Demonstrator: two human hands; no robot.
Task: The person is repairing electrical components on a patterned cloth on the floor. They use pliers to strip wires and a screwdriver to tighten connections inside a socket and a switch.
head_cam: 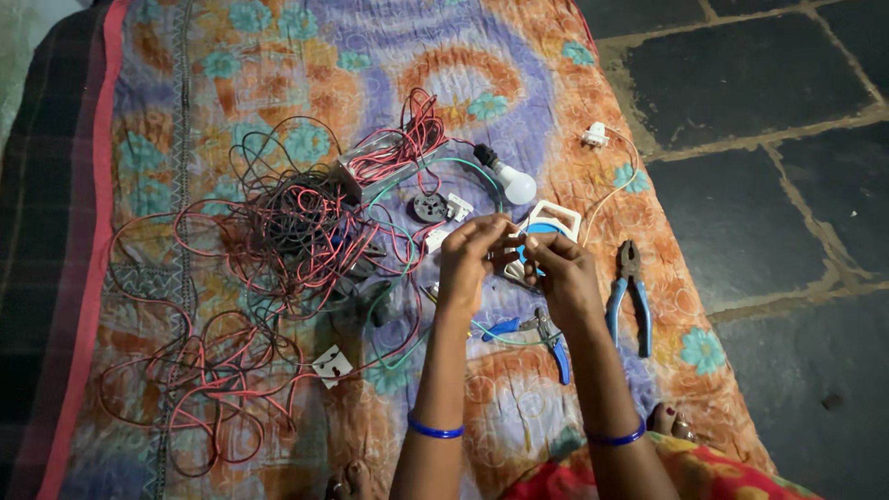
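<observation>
My left hand [470,257] and my right hand [561,267] meet above a patterned cloth [556,83], fingertips pinched together on a small blue and white electrical part [520,252]. What exactly the part is stays hidden by my fingers. Just behind my hands lies a white square frame with a blue ring [554,220]. Under my wrists rests a blue-handled wire cutter [546,335]. Each wrist wears a blue bangle.
A tangle of red and black wires [278,241] spreads over the cloth's left half. A white bulb on a holder [509,178], a round socket [429,206], a white plug [594,137], a white switch [331,365] and blue-handled pliers [630,296] lie around. Dark stone floor [769,185] is on the right.
</observation>
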